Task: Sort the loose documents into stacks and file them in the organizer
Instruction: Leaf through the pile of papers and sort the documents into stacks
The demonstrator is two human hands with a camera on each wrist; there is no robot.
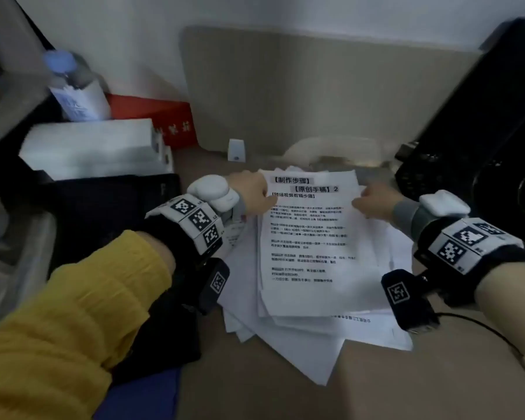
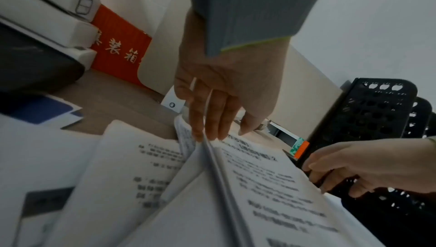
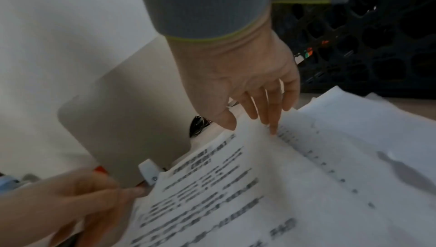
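It looked like an office. A messy pile of printed papers (image 1: 315, 237) lay on a brown bench (image 1: 406, 383). A black mesh file organizer (image 2: 368, 120) stood at the right. A white printer (image 1: 94, 147) sat at the left by a water bottle (image 1: 73, 86).

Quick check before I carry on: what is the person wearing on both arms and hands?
Both hands, left hand and right hand, are bare. Each wrist has a grey ribbed cuff edged in yellow-green, a white pod, a band of black-and-white square code tags and a black tagged block. A thin black cable trails from the right one. The left forearm wears a mustard-yellow sleeve.
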